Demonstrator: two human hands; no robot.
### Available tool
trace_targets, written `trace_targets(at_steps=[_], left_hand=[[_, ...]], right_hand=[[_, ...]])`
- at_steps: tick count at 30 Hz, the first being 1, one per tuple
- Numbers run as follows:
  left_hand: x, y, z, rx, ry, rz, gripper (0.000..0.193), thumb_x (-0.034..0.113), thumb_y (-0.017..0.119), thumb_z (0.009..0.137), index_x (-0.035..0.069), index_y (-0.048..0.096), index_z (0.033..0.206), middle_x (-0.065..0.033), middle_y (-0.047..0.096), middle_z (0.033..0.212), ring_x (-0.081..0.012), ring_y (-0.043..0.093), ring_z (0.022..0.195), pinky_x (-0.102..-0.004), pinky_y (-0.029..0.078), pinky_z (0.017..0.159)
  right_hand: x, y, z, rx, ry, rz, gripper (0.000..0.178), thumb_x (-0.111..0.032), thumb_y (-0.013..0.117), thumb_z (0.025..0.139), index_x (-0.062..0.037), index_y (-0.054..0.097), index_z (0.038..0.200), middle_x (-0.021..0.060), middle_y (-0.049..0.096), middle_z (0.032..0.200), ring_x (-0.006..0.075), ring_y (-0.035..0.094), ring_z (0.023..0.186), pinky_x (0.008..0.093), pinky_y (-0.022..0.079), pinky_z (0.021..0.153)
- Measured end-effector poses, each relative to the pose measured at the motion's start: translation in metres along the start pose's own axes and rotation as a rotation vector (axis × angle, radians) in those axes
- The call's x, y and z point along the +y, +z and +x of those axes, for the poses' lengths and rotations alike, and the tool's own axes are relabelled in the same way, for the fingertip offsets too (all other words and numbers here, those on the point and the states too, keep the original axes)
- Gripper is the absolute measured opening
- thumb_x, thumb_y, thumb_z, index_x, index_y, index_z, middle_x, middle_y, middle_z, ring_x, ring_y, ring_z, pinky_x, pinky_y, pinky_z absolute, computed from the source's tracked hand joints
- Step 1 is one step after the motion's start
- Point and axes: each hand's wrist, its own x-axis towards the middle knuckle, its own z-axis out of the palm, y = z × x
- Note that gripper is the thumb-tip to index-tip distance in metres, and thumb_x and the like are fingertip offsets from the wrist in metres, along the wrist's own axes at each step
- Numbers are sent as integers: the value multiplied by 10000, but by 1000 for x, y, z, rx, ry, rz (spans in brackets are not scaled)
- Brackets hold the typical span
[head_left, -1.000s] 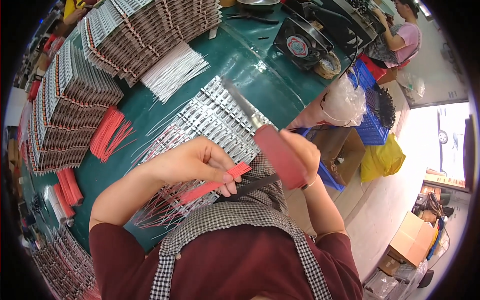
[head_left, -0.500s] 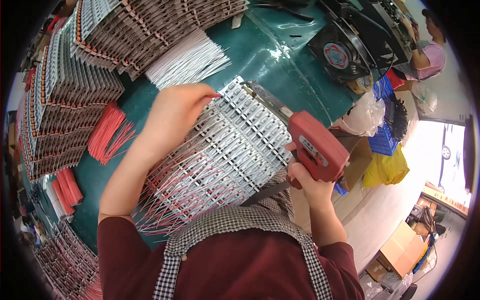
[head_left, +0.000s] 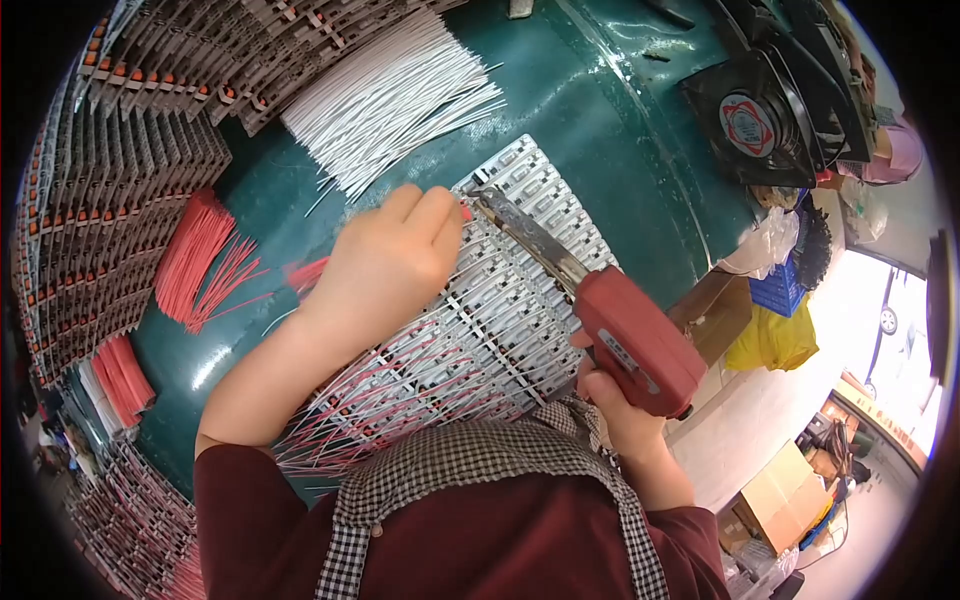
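A panel of joined small circuit boards [head_left: 535,235] lies in front of me, with red and white wires [head_left: 400,375] trailing from its nearer rows. My left hand [head_left: 400,245] is closed in a pinch over the panel's left edge, and the red end of a wire [head_left: 466,211] shows at its fingertips. A blurred bundle of red wires [head_left: 306,272] sticks out behind that hand. Wrapped round the handle of a red soldering gun [head_left: 640,340], my right hand [head_left: 620,410] points its long metal tip at the panel's upper left, close to the left fingertips.
White wires [head_left: 395,100] and red wires [head_left: 205,265] lie loose on the green table [head_left: 610,150]. Tall stacks of board panels [head_left: 110,215] stand along the left and back. A black fan [head_left: 750,125] sits at the far right, near a yellow bag [head_left: 770,340].
My left hand has turned and come down lower, its fingertips now beside the soldering gun's tip. The gun's tip has reached the panel's upper left. The whole view has shifted slightly.
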Motion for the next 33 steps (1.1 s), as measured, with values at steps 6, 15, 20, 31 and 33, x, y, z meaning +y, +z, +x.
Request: trace_targets(at_steps=[6,15,20,31,33], left_hand=[[3,1,-4,-2,45,50,64,58,616,721,20,567,703,-33,443,739,-147,491,687,-234,458,466],[6,3,-5,-9,16,93,65,56,595,652,26,552,691,-34,422,747,-143,479,690,-229,460,471],[5,4,-5,-1,22,91,68,58,589,640,24,550,685,-40,428,761,-148,484,705,-229,469,485],[7,0,-4,-48,11,107,80,69,582,637,25,556,698,-42,438,774,-148,488,724,-222,475,499],[8,0,-3,-50,11,117,87,73,581,636,26,558,705,-41,440,775,-148,490,727,-221,475,500]], right_hand=[[5,0,-1,6,59,-2,669,59,673,744,27,378,1345,93,608,1105,81,569,823,205,466,694],[6,2,1,30,59,-30,673,17,711,728,32,408,1329,44,613,1001,73,561,793,223,472,721],[7,1,1,15,36,-135,658,5,724,717,37,434,1307,69,624,1055,95,593,853,234,476,762],[8,2,-12,74,20,-315,688,-75,780,674,56,458,1267,170,552,1253,233,633,998,275,483,830],[7,1,-12,76,16,-292,663,-81,777,674,52,479,1251,175,544,1261,239,629,1007,281,481,835]])
